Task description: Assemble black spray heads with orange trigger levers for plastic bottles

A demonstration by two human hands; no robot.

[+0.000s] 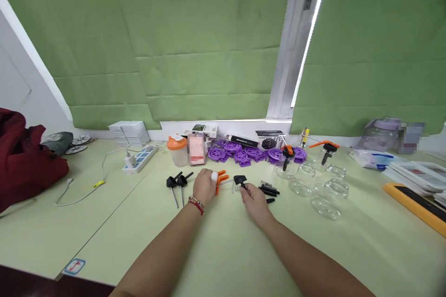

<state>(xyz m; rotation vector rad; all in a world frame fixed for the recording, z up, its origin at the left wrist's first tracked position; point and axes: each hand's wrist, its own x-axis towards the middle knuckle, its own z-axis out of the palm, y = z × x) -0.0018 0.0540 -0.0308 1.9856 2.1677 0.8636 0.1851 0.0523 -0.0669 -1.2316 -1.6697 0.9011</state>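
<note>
Green blinds (209, 46) hang behind my pale green table (223, 250). My left hand (204, 186) is curled, with its fingers pinching an orange clip (220, 180). My right hand (253, 199) pinches a small black piece (239, 179) with thin metal pins. The two pieces sit near each other, not touching. At nine o'clock from my left hand lie two black pegs (177, 182). At twelve o'clock is a pile of purple wheels (244, 152). At three o'clock stand clear glass jars (324, 190).

Bare forearms, red bracelet (197, 204) on L wrist, white fingertip cover (213, 176)
</note>
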